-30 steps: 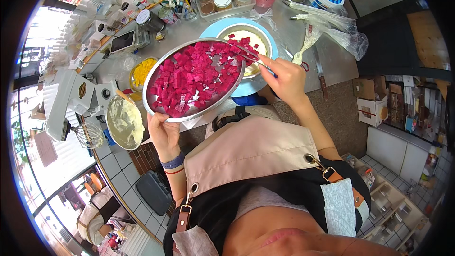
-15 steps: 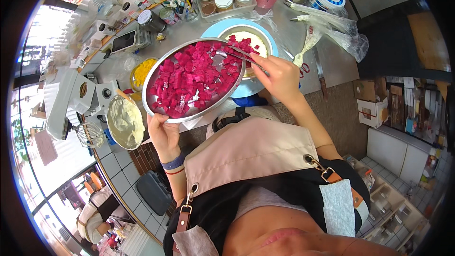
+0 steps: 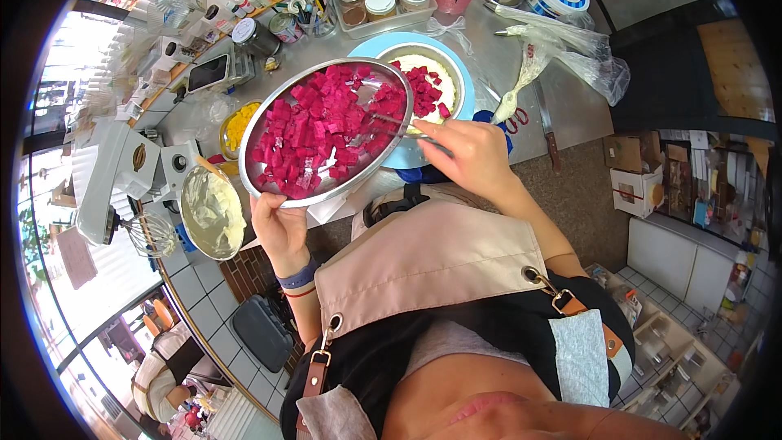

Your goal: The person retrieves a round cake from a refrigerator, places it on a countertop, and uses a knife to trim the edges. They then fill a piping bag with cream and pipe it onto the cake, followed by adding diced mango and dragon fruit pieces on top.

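Note:
My left hand (image 3: 279, 226) grips the near left rim of an oval metal bowl (image 3: 336, 196), which is tilted toward the right. Deep magenta fruit cubes (image 3: 305, 130), like red dragon fruit, fill much of it. My right hand (image 3: 476, 159) holds a slim metal fork (image 3: 397, 124), its tip among the cubes at the bowl's right side. Beyond the bowl's right rim, a round cake tin (image 3: 462, 85) stands on a light blue round board (image 3: 371, 47). White cream lines the tin, and magenta cubes (image 3: 425, 90) lie on the cream. The bowl hides the tin's left part.
Left of the bowl are a bowl of cream (image 3: 213, 210), a dish of yellow fruit pieces (image 3: 238, 126) and a stand mixer (image 3: 122, 171). Filled piping bags (image 3: 529, 73), red-handled scissors (image 3: 516, 121) and a long knife (image 3: 547, 118) lie at right. Jars (image 3: 380, 5) stand behind.
The fork has moved from over the cream-lined tin back left into the bowl. My right hand has lowered slightly, and more magenta cubes show on the cream. The bowl has shifted slightly left.

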Available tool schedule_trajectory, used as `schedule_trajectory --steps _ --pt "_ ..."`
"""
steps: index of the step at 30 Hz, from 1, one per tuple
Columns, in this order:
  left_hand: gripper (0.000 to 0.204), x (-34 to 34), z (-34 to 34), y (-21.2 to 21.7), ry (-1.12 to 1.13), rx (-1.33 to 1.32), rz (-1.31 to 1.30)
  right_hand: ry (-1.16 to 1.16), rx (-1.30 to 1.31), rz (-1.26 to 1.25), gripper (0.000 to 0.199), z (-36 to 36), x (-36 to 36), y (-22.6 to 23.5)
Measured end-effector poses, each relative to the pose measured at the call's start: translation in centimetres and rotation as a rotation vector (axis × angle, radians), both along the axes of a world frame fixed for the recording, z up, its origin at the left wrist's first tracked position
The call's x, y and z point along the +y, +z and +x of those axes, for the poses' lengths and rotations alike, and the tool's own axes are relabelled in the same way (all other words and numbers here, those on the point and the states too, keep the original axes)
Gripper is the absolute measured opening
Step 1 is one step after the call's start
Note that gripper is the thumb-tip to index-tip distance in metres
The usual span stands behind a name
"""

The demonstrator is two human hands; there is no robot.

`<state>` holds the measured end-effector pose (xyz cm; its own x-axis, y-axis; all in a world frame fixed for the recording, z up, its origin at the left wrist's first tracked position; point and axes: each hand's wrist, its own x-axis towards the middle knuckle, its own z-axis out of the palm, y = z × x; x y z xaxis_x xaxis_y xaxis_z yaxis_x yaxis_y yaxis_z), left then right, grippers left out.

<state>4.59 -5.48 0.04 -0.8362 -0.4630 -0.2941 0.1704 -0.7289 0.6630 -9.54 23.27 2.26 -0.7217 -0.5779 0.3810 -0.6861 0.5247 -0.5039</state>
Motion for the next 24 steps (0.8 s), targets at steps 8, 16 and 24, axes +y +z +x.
schedule_trajectory --steps 8,16,24 --pt "0.056 -0.6 0.4 -0.2 -0.007 -0.007 0.008 -0.139 0.159 0.022 0.024 -1.4 0.6 -1.1" --pt "0.062 -0.5 0.5 0.6 -0.028 0.044 0.027 -0.270 0.030 -0.047 0.023 -1.3 1.7 -1.1" --pt "0.061 -0.2 0.1 0.5 -0.043 -0.003 0.000 -0.120 0.135 -0.049 0.025 -1.2 -1.0 -2.3"
